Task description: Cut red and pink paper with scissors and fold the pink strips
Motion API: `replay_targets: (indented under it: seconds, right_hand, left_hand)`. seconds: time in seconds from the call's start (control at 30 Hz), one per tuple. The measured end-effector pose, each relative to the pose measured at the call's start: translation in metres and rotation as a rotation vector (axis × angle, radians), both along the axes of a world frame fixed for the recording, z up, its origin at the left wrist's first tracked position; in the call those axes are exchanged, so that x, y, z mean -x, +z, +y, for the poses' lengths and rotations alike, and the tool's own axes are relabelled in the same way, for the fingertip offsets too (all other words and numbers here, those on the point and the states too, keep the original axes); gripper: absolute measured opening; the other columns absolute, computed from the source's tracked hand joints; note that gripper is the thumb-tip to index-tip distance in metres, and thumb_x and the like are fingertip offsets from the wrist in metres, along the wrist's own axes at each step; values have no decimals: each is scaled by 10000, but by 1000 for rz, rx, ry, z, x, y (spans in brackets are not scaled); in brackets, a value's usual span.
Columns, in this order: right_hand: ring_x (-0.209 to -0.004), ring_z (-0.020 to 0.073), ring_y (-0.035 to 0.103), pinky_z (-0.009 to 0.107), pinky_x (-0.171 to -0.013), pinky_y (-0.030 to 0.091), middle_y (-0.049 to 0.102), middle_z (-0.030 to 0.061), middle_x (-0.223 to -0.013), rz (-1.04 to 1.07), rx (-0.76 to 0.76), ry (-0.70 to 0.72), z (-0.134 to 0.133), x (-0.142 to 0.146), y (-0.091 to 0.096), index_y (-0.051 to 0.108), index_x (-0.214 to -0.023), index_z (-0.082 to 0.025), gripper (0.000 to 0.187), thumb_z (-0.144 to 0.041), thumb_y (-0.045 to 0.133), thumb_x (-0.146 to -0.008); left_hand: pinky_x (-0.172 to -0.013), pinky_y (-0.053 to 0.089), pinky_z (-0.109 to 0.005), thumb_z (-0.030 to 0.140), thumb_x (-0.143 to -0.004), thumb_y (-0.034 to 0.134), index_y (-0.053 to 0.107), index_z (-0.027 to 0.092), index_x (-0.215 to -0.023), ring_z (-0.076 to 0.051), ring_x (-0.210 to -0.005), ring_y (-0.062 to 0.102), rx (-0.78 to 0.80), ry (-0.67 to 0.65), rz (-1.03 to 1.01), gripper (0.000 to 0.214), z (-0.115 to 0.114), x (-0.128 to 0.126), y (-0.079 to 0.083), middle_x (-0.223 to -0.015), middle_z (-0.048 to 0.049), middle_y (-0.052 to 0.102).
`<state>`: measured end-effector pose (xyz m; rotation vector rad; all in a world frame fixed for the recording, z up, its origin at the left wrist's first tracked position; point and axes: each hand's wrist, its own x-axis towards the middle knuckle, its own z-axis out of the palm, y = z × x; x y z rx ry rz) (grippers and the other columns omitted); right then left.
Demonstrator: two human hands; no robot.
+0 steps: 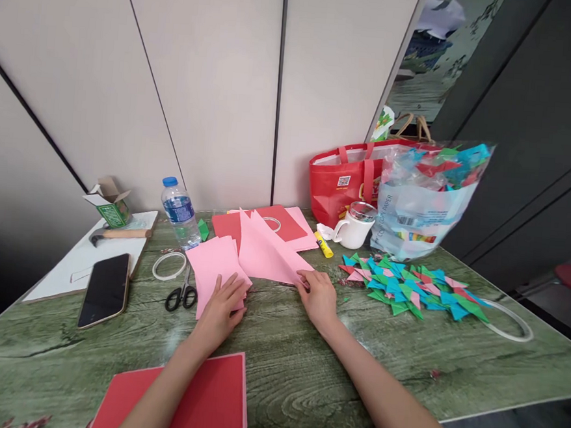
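My left hand (pixel 220 310) lies with fingers outstretched on a small stack of pink paper (pixel 216 264). Between the fingers of my right hand (pixel 319 298) is the near corner of a larger pink sheet (pixel 268 252), its far side lifted off the table. Behind these sheets lies red paper (pixel 289 224) with a white ring on it and more pink paper beneath. Black-handled scissors (pixel 182 296) rest left of the small stack, partly covered by it. Under my left forearm is a red sheet (pixel 219 392) with pink edges showing below it.
At left are a phone (pixel 105 291), a hammer (pixel 122 232), a white tape roll (pixel 168 266) and a water bottle (pixel 180 213). Folded paper pieces (pixel 407 284), a glue stick (pixel 323 245), a white mug (pixel 357 229), a red bag (pixel 326 184) and a plastic bag (pixel 417 210) stand right.
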<state>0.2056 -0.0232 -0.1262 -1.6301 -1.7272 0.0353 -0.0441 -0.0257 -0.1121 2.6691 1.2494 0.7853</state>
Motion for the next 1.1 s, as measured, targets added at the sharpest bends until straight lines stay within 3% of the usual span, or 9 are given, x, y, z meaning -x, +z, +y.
replay_targets:
  seconds: [0.2,0.33,0.43,0.5,0.67,0.9,1.1]
  right_hand:
    - [-691,186,589,311,-666,468,634,64,-756,527,-139,49,0,4,6,650,-806,-176,269,-392,490,-824]
    - [-658,196,632,348,-646,517,673,71,-799,1013,-150,39,3,4,10,606,-971,-167,350,-451,514,-789]
    - [-636,192,643,362,-628,532,672,57,-770,1213,-162,39,8,3,8,541,-1112,-152,457,-425,564,-746]
    - [-612,184,641,368,-627,539,656,29,-700,1321,-127,37,11,2,5,548,-1084,-140,460,-385,615,-701]
    - [-615,160,606,347,-606,552,624,11,-677,1397,-30,-36,15,2,-1,597,-717,-154,261,-343,715,-580]
    - [-676,143,598,281,-614,563,670,23,-748,1489,241,141,14,2,0,680,-720,-151,226,-181,739,-504]
    - [-705,109,609,192,-660,552,691,38,-869,1601,296,147,18,-5,0,704,-672,-170,157,-89,686,-539]
  left_hand:
    - [-1039,298,-468,305,-809,505,515,205,-1208,-236,-1213,446,139,140,-327,411,-4,-5,3,-1254,-101,555]
    - [-1026,331,-395,377,-780,542,529,202,-1197,-222,-1185,478,340,253,-657,453,-7,-9,14,-1262,-100,550]
    - [-992,370,-380,425,-751,568,533,169,-1185,-236,-1147,514,499,246,-902,506,-8,-12,20,-1242,-128,562]
    - [-971,392,-389,445,-741,577,541,153,-1164,-245,-1109,545,582,240,-1007,515,-7,-13,23,-1218,-142,577]
    - [-969,396,-425,438,-744,592,531,115,-1137,-253,-1062,579,757,180,-1187,512,-7,-13,23,-1186,-173,592]
    - [-976,389,-451,409,-734,626,547,113,-1114,-261,-1028,600,839,161,-1262,488,-7,-14,22,-1155,-169,612]
    - [-983,383,-443,410,-716,649,576,83,-1049,-279,-1018,603,943,128,-1396,472,-8,-16,27,-1077,-183,650]
